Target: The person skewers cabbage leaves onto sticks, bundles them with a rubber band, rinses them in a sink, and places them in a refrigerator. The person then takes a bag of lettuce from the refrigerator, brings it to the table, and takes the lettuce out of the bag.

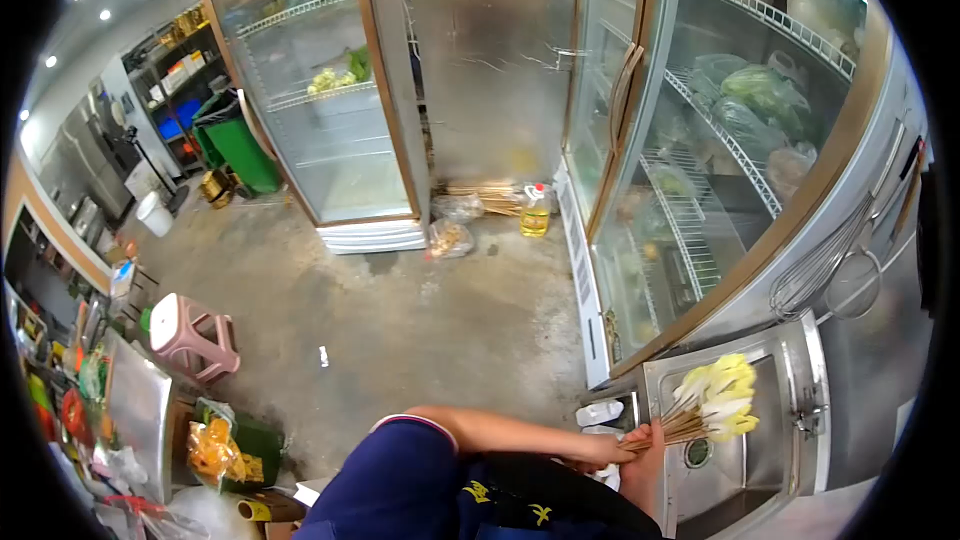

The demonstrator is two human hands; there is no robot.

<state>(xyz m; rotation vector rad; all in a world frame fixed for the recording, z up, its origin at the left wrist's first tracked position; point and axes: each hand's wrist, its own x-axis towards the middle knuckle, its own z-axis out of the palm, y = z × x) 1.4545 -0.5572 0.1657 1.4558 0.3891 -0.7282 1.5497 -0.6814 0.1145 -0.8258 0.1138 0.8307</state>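
Observation:
A bundle of thin wooden skewers (682,426) with pale yellow and white leafy pieces (725,395) on their far ends is held over the steel sink (740,470). My left hand (615,452) is closed round the lower ends of the skewers, its forearm reaching in from the left. Close beside it, my right hand (643,470) also wraps the skewer ends. The two hands overlap, and some fingers are hidden. Below the bundle the sink's drain (698,453) shows.
Glass-door fridges (345,165) stand ahead and at right (650,210). An oil bottle (535,212) and plastic bags (450,238) lie on the floor. A pink stool (197,335) and a bin (255,450) are at left. Whisks (815,265) hang above the sink.

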